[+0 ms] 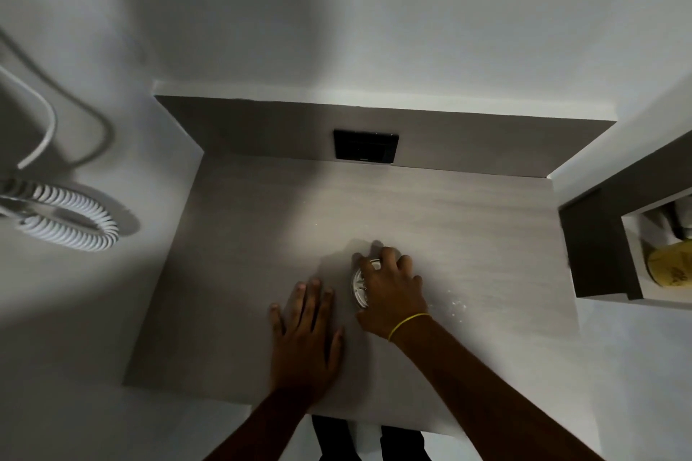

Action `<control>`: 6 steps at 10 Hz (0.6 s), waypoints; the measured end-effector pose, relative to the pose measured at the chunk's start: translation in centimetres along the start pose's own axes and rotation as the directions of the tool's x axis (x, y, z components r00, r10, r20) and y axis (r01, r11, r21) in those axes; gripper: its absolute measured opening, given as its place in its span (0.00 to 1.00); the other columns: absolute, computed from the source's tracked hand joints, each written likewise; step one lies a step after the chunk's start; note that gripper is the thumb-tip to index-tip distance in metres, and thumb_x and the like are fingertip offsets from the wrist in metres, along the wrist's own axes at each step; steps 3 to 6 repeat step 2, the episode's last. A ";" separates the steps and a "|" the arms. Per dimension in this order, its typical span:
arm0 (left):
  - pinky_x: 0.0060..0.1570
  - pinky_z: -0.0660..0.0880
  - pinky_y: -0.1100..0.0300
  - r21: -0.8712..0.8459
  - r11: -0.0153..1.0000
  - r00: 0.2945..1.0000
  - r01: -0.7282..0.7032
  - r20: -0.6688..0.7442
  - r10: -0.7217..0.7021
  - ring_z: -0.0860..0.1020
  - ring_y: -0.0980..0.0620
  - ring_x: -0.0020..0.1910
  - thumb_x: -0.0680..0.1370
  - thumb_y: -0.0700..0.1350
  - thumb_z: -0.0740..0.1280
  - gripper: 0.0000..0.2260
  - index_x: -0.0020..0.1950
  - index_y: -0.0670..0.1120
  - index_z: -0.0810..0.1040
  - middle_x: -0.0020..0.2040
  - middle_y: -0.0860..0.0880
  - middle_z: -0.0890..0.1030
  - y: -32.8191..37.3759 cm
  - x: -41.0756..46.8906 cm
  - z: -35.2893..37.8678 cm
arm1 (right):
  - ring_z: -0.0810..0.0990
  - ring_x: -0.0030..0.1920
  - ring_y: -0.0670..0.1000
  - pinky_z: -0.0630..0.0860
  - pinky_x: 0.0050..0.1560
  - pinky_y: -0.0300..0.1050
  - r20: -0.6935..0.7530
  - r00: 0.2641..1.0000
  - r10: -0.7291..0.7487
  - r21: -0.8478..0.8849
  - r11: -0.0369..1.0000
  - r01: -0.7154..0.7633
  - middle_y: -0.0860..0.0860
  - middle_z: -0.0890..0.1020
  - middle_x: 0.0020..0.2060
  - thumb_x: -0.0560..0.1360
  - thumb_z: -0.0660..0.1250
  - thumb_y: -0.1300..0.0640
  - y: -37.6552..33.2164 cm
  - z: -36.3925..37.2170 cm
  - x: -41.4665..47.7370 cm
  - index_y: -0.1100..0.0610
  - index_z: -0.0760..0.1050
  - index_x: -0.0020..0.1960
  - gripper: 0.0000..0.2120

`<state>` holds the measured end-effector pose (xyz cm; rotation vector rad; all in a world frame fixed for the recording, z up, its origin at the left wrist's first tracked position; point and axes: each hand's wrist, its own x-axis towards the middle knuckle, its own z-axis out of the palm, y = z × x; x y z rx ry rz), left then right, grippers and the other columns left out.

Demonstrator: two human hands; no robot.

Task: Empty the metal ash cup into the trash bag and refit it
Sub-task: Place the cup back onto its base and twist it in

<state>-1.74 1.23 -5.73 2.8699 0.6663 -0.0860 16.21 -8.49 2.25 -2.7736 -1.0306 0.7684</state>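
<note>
on the grey shelf [262, 254], your right hand [389, 288] is cupped over the round metal ash cup [358, 283] with fingers curled around its rim, while your left hand [305, 333] lies flat and spread just beside it, holding nothing, white specks [455, 305] scattered nearby
</note>
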 end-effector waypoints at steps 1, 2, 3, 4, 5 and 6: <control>0.77 0.61 0.26 0.007 1.000 1.000 -0.002 0.024 0.001 0.59 0.41 0.87 0.83 0.59 0.61 0.32 0.85 0.49 0.65 0.88 0.45 0.61 0.0 0.0 -0.4 | 0.63 0.72 0.65 0.77 0.62 0.62 -0.014 1.000 -0.010 0.026 1.000 0.011 0.54 0.60 0.76 0.62 0.77 0.44 0.4 0.2 -0.2 0.40 0.56 0.80 0.52; 0.74 0.63 0.27 0.021 1.000 0.999 -0.002 0.043 0.001 0.65 0.39 0.84 0.81 0.60 0.61 0.30 0.81 0.47 0.72 0.86 0.44 0.66 0.0 0.2 -1.0 | 0.60 0.77 0.62 0.75 0.65 0.65 0.001 1.000 -0.017 0.145 0.989 0.016 0.50 0.56 0.80 0.62 0.77 0.39 0.9 -0.7 -1.2 0.36 0.47 0.82 0.57; 0.74 0.63 0.27 0.021 1.000 0.999 -0.002 0.043 0.001 0.65 0.39 0.84 0.81 0.60 0.61 0.30 0.81 0.47 0.72 0.86 0.44 0.66 0.0 0.2 -1.0 | 0.60 0.77 0.62 0.75 0.65 0.65 0.001 1.000 -0.017 0.145 0.989 0.016 0.50 0.56 0.80 0.62 0.77 0.39 0.9 -0.7 -1.2 0.36 0.47 0.82 0.57; 0.74 0.63 0.27 0.021 1.000 0.999 -0.002 0.043 0.001 0.65 0.39 0.84 0.81 0.60 0.61 0.30 0.81 0.47 0.72 0.86 0.44 0.66 0.0 0.2 -1.0 | 0.60 0.77 0.62 0.75 0.65 0.65 0.001 1.000 -0.017 0.145 0.989 0.016 0.50 0.56 0.80 0.62 0.77 0.39 0.9 -0.7 -1.2 0.36 0.47 0.82 0.57; 0.74 0.63 0.27 0.021 1.000 0.999 -0.002 0.043 0.001 0.65 0.39 0.84 0.81 0.60 0.61 0.30 0.81 0.47 0.72 0.86 0.44 0.66 0.0 0.2 -1.0 | 0.60 0.77 0.62 0.75 0.65 0.65 0.001 1.000 -0.017 0.145 0.989 0.016 0.50 0.56 0.80 0.62 0.77 0.39 0.9 -0.7 -1.2 0.36 0.47 0.82 0.57; 0.74 0.63 0.27 0.021 1.000 0.999 -0.002 0.043 0.001 0.65 0.39 0.84 0.81 0.60 0.61 0.30 0.81 0.47 0.72 0.86 0.44 0.66 0.0 0.2 -1.0 | 0.60 0.77 0.62 0.75 0.65 0.65 0.001 1.000 -0.017 0.145 0.989 0.016 0.50 0.56 0.80 0.62 0.77 0.39 0.9 -0.7 -1.2 0.36 0.47 0.82 0.57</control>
